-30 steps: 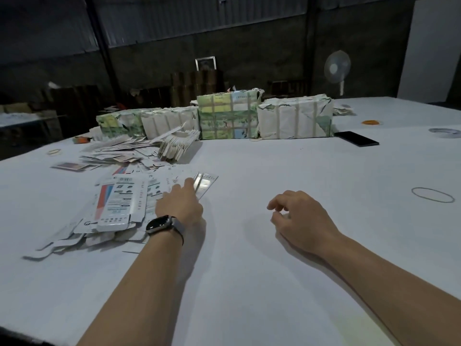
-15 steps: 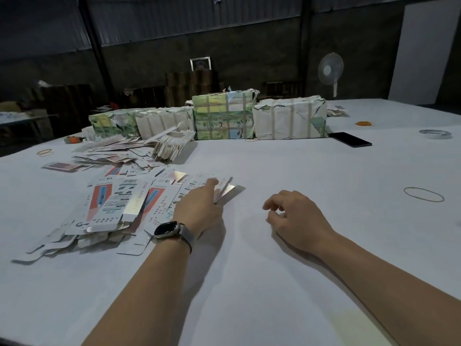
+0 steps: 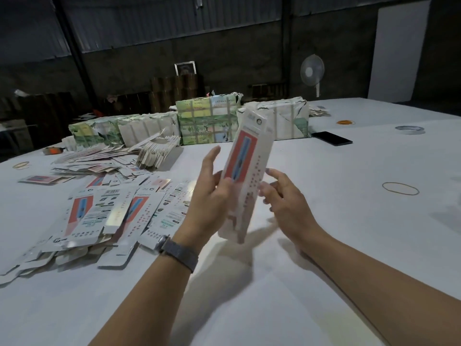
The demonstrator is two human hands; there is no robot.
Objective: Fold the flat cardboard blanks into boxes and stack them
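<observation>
White table (image 3: 324,245), left hand (image 3: 209,203) raised gripping upright cardboard blank (image 3: 245,171), right hand (image 3: 287,203) beside it, fingers loosely spread.

One flat cardboard blank (image 3: 245,168) is held nearly upright above the bench at frame centre, leaning slightly right. It is long and narrow, white, with a red panel enclosing a blue strip and rows of small red print along its right side. A loose pile of blanks (image 3: 99,216) with the same print lies flat and overlapping at centre left. A fanned stack of blanks (image 3: 159,153) rests further back, in front of the wrapped bundles (image 3: 207,122) at upper centre.
</observation>
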